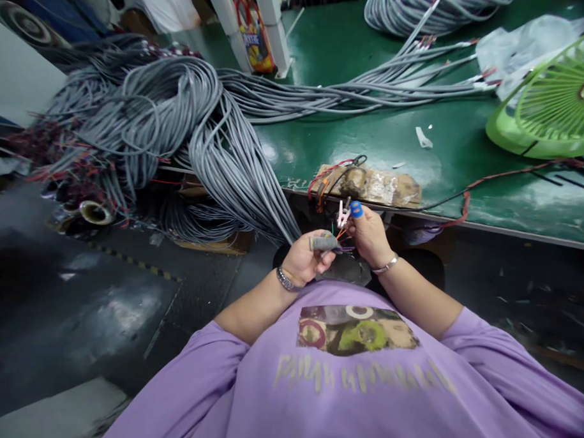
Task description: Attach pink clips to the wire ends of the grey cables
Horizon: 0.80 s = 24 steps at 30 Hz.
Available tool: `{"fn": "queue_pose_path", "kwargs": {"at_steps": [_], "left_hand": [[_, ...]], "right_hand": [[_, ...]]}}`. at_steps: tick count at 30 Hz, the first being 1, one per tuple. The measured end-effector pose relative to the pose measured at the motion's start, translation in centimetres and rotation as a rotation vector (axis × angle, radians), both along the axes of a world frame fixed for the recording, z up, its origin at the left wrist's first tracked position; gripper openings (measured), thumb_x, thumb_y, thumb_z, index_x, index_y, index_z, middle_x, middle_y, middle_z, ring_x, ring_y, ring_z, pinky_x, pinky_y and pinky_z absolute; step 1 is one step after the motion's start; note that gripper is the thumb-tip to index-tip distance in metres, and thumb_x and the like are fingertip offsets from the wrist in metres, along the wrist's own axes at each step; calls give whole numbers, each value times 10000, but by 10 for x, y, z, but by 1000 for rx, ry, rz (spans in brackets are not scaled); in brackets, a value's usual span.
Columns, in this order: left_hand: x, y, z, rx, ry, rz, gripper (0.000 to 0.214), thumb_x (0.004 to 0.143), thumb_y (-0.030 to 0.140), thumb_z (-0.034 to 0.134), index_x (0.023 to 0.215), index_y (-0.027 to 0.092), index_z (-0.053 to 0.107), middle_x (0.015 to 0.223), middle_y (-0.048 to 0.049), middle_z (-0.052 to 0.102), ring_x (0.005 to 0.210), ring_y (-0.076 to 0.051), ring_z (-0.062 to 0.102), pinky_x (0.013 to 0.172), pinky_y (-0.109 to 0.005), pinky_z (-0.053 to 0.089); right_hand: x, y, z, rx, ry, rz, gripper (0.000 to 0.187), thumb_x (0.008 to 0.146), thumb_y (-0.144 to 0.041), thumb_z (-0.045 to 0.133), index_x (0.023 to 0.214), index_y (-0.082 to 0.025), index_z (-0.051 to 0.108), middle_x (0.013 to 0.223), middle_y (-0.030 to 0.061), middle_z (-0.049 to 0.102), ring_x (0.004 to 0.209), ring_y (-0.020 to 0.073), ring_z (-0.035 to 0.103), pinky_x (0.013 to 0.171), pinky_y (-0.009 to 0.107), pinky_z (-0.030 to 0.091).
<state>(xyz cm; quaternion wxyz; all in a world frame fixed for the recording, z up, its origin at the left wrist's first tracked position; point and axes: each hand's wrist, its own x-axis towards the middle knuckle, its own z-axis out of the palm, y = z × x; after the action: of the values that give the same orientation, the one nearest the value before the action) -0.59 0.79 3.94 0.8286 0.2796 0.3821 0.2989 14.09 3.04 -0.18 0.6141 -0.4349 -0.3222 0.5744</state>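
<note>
My left hand [309, 258], with a grey cover on its thumb, is closed on thin coloured wires [341, 232] beside the ends of the grey cable bundle [252, 163]. Orange, green and purple strands show between my two hands. My right hand [370, 237] wears a blue cover [356, 209] on the thumb. Its fingers are pinched at the wires' other side, and their tips are partly hidden. A pale pink clip [342, 214] stands at the bench edge, close to the right thumb. Behind it lies a taped brown block [367, 183] with red and black leads.
Grey cables [173, 102] are heaped at the left and hang over the edge of the green bench [299, 142]. A green fan [547, 108] stands at the right, near a plastic bag [525, 48]. Another cable coil [438, 9] lies at the back. A white post [276, 31] rises from the bench.
</note>
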Motion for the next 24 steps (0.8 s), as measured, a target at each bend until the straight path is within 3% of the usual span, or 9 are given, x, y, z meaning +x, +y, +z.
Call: {"fn": "queue_pose_path", "kwargs": {"at_steps": [2, 5, 8, 16, 24], "left_hand": [[-1, 3, 0, -8, -14, -31, 226, 612, 271, 701, 663, 171, 505, 383, 26, 493, 252, -81, 361, 268, -167, 220], [-1, 6, -2, -27, -20, -56, 183, 638, 257, 671, 683, 164, 521, 393, 19, 501, 250, -84, 364, 270, -168, 223], [0, 8, -4, -57, -3, -60, 147, 677, 247, 641, 684, 159, 522, 398, 17, 493, 254, -82, 365, 276, -167, 224], [4, 9, -7, -69, 46, -89, 157, 664, 262, 644, 666, 164, 521, 389, 19, 492, 243, -85, 358, 269, -174, 218], [2, 3, -6, -19, 67, -59, 244, 618, 313, 710, 686, 166, 528, 386, 25, 486, 241, -75, 350, 269, -173, 203]], "right_hand": [[-3, 1, 0, -30, 51, 36, 543, 667, -722, 684, 627, -193, 568, 529, -34, 522, 459, 72, 417, 432, 210, 327], [-7, 4, 6, -194, 228, 162, 582, 633, -765, 673, 717, -192, 621, 611, -5, 618, 506, 102, 518, 475, 235, 418], [-10, 5, 14, -294, 330, 143, 571, 600, -735, 727, 736, -188, 632, 629, -3, 648, 534, 113, 566, 494, 240, 449], [-13, 6, 22, -300, 334, 82, 551, 575, -710, 760, 661, -191, 597, 574, -14, 617, 516, 108, 549, 474, 237, 425], [-6, -1, 17, -269, 312, 217, 655, 682, -855, 514, 725, -205, 577, 625, -3, 604, 486, 102, 484, 465, 239, 412]]}}
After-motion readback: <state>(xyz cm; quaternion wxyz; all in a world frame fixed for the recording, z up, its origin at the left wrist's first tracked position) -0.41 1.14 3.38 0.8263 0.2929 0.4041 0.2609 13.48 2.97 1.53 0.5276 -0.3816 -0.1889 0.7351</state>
